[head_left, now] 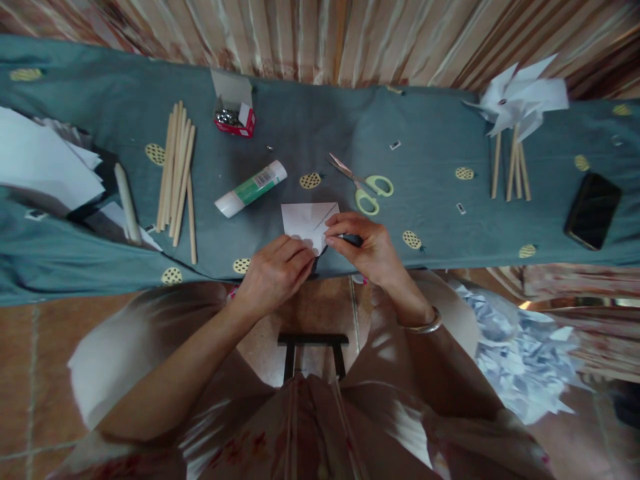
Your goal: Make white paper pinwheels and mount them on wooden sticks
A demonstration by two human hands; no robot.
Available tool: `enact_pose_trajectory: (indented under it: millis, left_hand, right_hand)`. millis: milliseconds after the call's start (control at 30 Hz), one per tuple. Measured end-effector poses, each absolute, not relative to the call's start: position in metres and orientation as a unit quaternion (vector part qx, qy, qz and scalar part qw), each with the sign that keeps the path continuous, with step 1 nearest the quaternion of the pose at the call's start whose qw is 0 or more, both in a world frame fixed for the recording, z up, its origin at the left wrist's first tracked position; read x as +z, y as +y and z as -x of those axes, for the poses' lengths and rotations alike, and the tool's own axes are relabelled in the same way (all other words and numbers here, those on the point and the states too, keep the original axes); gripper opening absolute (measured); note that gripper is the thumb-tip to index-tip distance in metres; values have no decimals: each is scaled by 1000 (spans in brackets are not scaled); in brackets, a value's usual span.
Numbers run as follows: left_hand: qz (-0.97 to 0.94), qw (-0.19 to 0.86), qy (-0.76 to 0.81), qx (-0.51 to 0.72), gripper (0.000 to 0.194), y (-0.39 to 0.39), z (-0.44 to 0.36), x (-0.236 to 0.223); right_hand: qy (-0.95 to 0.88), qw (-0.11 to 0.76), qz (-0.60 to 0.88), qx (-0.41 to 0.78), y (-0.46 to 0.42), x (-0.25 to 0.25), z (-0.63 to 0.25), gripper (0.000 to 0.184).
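A small piece of white paper (303,217) lies near the table's front edge, with a dark diagonal line on its right half. My left hand (277,267) has its fingers closed over the paper's lower edge. My right hand (363,247) pinches a short black pen (353,239) at the paper's right side; its tip is hidden behind the fingers. Just beyond the paper lie a green-and-white glue stick (253,188) and scissors (359,183) with pale green handles, blades slightly apart.
On the left are wooden sticks (176,177), white paper sheets (45,160) and a pale rod (127,203). A red box (235,120) of small metal pieces stands behind. Paper pinwheels (525,100) on sticks and a black phone (593,211) lie right. Paper scraps (520,353) fill a bag below.
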State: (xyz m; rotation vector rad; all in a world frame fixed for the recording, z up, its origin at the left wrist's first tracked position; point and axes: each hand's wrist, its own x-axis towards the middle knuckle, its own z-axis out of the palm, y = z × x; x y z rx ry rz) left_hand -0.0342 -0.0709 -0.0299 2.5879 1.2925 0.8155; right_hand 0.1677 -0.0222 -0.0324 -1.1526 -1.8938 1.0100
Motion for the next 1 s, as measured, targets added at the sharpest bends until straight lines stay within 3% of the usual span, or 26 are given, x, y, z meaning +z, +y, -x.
enact_pose_trajectory:
  millis: [433, 1000]
  left_hand:
    - [-854, 90, 441, 262, 24, -74, 35, -32]
    - [-862, 85, 426, 260, 20, -72, 34, -31]
  right_hand:
    - [-774, 290, 479, 297, -26, -27, -158, 9]
    - [-779, 269, 501, 263, -30, -27, -152, 11]
